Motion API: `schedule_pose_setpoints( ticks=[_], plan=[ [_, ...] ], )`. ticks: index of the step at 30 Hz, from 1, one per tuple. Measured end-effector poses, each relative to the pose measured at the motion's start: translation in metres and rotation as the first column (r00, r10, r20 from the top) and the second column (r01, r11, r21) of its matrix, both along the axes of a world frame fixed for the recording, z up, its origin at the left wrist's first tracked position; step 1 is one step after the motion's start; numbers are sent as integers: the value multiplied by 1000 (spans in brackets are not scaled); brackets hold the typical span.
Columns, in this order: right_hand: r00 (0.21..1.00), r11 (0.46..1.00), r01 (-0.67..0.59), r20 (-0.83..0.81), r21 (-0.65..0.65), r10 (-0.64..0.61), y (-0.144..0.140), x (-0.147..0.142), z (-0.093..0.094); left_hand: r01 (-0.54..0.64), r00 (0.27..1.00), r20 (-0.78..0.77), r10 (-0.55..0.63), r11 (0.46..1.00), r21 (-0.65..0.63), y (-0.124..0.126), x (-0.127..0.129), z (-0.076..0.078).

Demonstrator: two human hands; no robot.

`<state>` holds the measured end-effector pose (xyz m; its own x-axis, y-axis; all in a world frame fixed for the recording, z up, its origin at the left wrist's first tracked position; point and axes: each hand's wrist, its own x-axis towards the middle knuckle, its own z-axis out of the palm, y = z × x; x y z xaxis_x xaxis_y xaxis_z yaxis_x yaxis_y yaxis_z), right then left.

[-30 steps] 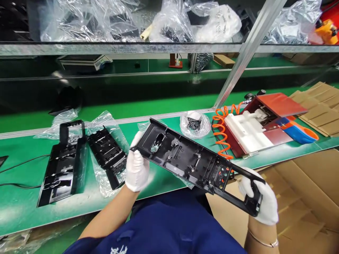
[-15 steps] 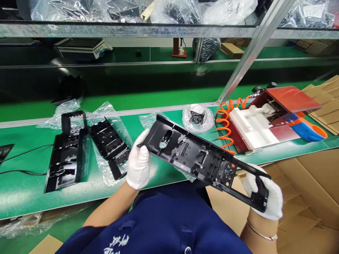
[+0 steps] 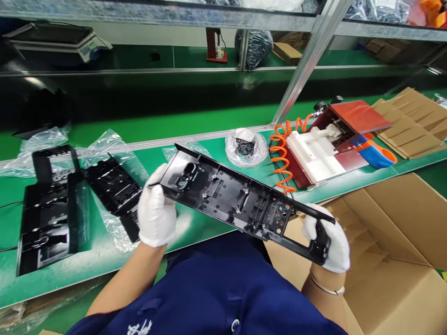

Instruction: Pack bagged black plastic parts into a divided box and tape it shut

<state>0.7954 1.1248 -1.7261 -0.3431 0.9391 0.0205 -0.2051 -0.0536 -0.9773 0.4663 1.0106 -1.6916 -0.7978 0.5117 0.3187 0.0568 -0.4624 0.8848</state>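
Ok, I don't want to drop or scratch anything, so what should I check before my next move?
1. Left hand secure on the long black panel: ok, gripping one end.
2. Right hand secure: ok, gripping the panel's open-framed end.
3. Panel's ribbed side facing you: ok.
4. Panel's underside unscratched: cannot tell, hidden.
5. Left hand clear of the nearest black part on the bench: cannot tell, they overlap in view.

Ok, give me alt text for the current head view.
White-gloved left hand and right hand hold a long black plastic panel by its ends at a green workbench. Two more black plastic parts lie left; a coiled orange hose and red-and-white fixture sit right.
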Motion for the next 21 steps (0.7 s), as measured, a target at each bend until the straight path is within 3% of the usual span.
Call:
schedule_pose_setpoints(
  ticks=[9, 17, 21],
  plan=[
    [995, 998, 7, 103, 57, -13, -9, 1, 6, -47, 998, 43, 46, 999, 14, 3, -8, -4],
    [997, 998, 9, 72, 64, -14, -10, -3, 10, -20, 999, 37, 18, 999, 37, 5, -6, -2],
    [994, 994, -2, 113, 114, -11, -15, -8, 16, -83, 996, 38, 80, 994, 77, 7, -15, -4]
  ],
)
